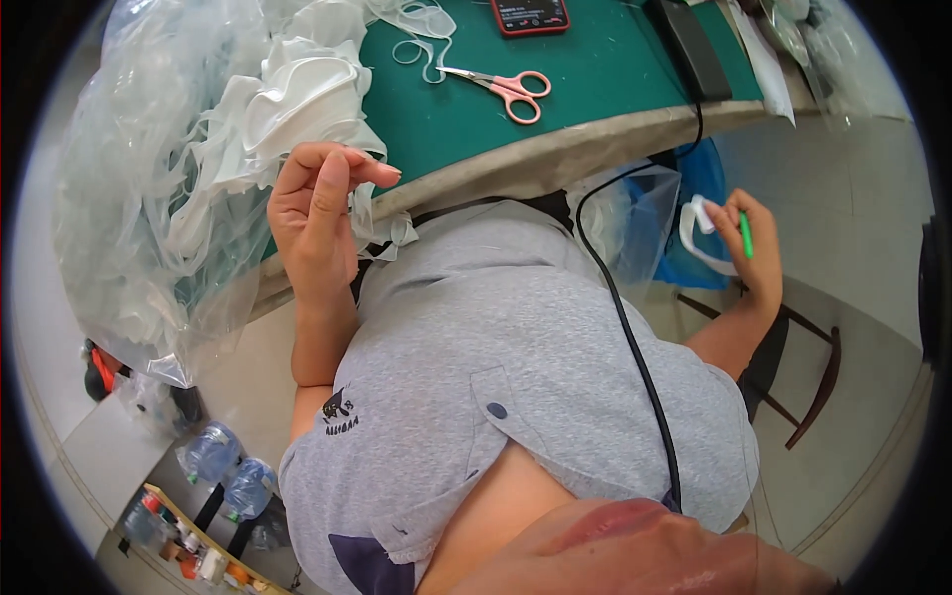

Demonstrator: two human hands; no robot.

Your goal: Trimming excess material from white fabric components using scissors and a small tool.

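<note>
Green matting (pixel 595 69) covers a work table whose pale edge curves across the upper part of the view; below and to the right lies a light, smooth floor (pixel 853 198). One dark chair (pixel 808 397) with wooden legs stands at the right, partly behind the person's grey shirt (pixel 535 337). On the matting lie one pair of pink-handled scissors (pixel 508 89), one red-cased phone (pixel 530 14) at the top edge, and one flat black box (pixel 691 45) from which a single black cable (pixel 635 347) runs down across the shirt. A big clear plastic bag (pixel 129 218) heaped with white moulded pieces (pixel 288 99) fills the left of the table and hangs over its edge; how many pieces it holds cannot be told. Two plastic bottles (pixel 228 471) lie on the floor at lower left, near a small rack of little items.

Left hand (pixel 315 213) is raised at the table edge, just beside the white pieces, fingers bent and loosely gathered, thumb and forefinger tips near each other; whether anything is pinched between them cannot be told. Right hand (pixel 752 248) is held out over the floor, well apart from the table, fingers curled closed round a thin green stick (pixel 746 236), with a white strap-like piece (pixel 699 233) at its fingertips, in front of a blue bag (pixel 699 188)
</note>
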